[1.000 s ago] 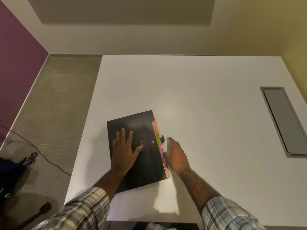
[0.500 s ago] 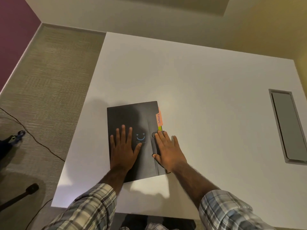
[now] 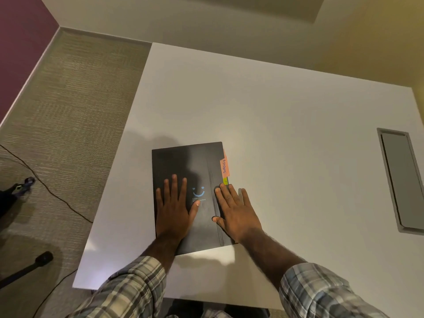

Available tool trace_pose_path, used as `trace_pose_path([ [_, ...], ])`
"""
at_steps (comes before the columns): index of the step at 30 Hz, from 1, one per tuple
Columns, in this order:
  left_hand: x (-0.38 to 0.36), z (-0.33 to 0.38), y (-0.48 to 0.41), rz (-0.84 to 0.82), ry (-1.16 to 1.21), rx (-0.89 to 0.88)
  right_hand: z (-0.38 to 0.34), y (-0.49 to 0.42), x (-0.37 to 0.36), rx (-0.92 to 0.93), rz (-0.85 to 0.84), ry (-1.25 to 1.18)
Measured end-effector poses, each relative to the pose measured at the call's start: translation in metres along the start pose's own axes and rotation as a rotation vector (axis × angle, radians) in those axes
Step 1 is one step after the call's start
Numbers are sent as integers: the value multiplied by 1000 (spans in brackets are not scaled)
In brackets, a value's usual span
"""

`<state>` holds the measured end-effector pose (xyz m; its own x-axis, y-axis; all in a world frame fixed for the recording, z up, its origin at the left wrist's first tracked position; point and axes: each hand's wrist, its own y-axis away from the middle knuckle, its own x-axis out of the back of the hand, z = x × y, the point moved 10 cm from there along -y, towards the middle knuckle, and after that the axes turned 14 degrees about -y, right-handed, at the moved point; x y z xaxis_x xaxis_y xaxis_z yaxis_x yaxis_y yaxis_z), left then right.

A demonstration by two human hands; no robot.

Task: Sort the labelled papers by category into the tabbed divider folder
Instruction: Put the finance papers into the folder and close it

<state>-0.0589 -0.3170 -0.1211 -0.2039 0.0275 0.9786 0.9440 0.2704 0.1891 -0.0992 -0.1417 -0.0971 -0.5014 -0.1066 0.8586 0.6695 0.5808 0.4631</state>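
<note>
One white table (image 3: 286,125) fills most of the frame, running from the centre to the right edge. Grey-brown carpet (image 3: 75,106) covers the left side. A thin dark cable (image 3: 57,198) trails across the carpet, and a black rod-like object (image 3: 27,269) lies at the lower left.

One tabbed divider folder (image 3: 183,161) lies closed and flat on the table, just left of the frame's centre and near the table's lower left corner. Its cover is matte black and rectangular, with the long side running up the frame. A thin vertical crease or band runs near its right edge.

One grey rectangular hatch (image 3: 401,177) is set into the tabletop at the far right, well apart from the folder.

Two hands rest on the cover, each coming out of a plaid sleeve. The left hand (image 3: 174,210) lies palm-down on the lower middle of the cover, fingers straight and slightly spread, grasping nothing. The right hand (image 3: 236,214) lies flat over the folder's lower right edge with its fingers straight; the inner fingers are on the cover, the outer ones over the table, and it holds nothing.

Two tabs stick out of the folder's right edge. The orange tab (image 3: 225,165) is handwritten "Sports". Below it, a smaller yellow-green tab (image 3: 225,180) sits just above the right fingertips; its lettering is too small to read.

One small blue smiley (image 3: 198,191) is printed on the cover between the hands.
</note>
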Motion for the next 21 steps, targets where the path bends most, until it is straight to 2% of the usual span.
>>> trace_pose_path([
  [9,4,1,1,17,3,2,-3,-4,-9,-42,-50,-3],
  [13,6,0,1,-33,1,5,-5,-2,-5,-47,-55,-25],
  [16,9,-1,1,-80,25,0,-5,-2,-1,-68,-71,-164],
  [19,27,-13,8,-61,89,98,-3,5,25,-78,147,-444],
  [21,38,-34,20,-41,162,255,14,17,32,-225,316,-632],
])
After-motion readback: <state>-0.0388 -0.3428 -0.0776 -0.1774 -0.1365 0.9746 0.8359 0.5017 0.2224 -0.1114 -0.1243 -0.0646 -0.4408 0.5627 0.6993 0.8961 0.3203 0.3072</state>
